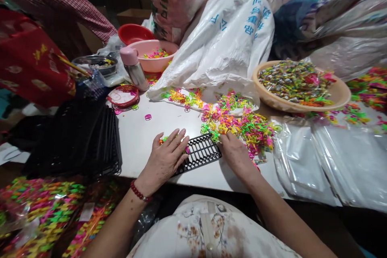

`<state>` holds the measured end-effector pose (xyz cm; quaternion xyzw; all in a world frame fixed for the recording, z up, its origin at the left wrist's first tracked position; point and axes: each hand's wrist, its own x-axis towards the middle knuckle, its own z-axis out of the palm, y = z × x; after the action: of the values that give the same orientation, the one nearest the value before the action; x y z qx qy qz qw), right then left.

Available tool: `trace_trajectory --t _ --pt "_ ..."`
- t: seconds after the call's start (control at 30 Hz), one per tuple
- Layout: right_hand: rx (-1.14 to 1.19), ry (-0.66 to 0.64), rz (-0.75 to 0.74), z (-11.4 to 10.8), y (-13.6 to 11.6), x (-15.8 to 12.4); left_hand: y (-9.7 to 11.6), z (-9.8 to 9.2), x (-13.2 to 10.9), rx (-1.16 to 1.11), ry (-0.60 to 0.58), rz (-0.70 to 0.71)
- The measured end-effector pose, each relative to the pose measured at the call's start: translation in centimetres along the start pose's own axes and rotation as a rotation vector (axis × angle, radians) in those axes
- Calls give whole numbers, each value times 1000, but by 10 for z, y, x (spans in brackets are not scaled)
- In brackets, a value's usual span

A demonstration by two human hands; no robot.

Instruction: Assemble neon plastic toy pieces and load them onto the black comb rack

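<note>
A black plastic grid rack (203,151) lies on the white table in front of me. My left hand (169,154) rests over its left end with the fingers stretched out. Small coloured plastic pieces show under and beside those fingers, partly hidden. At the rack's right end my right hand (235,152) has its fingers curled together beside the loose pile. Whatever is between those fingertips is hidden. The pile of bright plastic figures (255,129), pink, green, yellow and orange, touches the rack's far right corner and spills from a white woven sack (223,44).
Black racks (75,141) are stacked at left. A peach basin (256,76) of wrapped pieces stands right, beyond clear plastic bags (302,157). Behind are a pink-capped flask (133,68), a red basket (137,98) and a pink basin (148,63). Another person's checkered sleeve (69,0) shows upper left.
</note>
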<state>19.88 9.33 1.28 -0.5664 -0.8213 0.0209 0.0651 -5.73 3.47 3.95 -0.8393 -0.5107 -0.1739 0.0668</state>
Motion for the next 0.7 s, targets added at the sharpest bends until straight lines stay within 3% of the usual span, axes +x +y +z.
trace_trajectory --t 0.1,0.2,0.27,0.43,0.6,0.7 --pt "-178 -39 58 -1 16 -1 -1 1 -1 -11 39 10" --pt "-194 -61 58 2 17 3 -1 1 0 -15 43 15" --pt "-139 -10 55 3 14 6 0 -1 1 -16 22 14" --pt "307 91 49 7 -1 12 -1 -4 1 -16 -39 25" --pt "867 5 17 24 -36 24 -2 -5 0 -24 -71 15" --pt "983 -20 -53 34 -53 31 -2 -5 0 -31 -89 16"
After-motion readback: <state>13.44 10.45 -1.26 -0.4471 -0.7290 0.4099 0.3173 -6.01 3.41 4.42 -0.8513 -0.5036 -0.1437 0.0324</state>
